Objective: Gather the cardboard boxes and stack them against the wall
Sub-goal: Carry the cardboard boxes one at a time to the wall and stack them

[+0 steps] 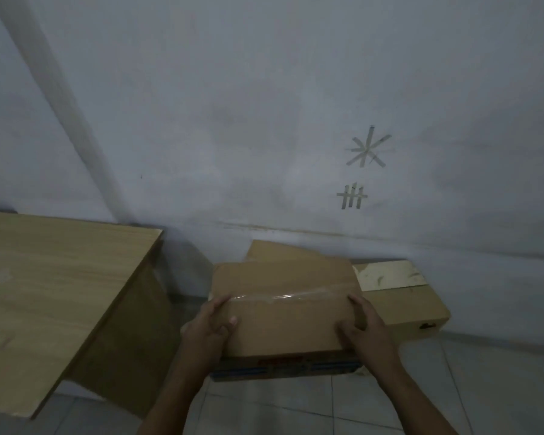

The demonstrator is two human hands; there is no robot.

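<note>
Top box (pixel 283 306), plain brown cardboard w/ glossy clear tape strip, lies flat on a printed box (pixel 283 368) by the wall (pixel 264 105), long axis left-right. Left hand (pixel 209 328) & right hand (pixel 363 328) grip its ends, fingers curled round edges. Wood-grain table (pixel 44 284) on left.

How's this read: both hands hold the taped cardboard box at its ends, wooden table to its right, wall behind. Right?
Not quite. The head view shows the wooden table to the left of the taped cardboard box, not to its right. The rest holds: the left hand and right hand hold the box at its ends, and the wall is behind.
</note>
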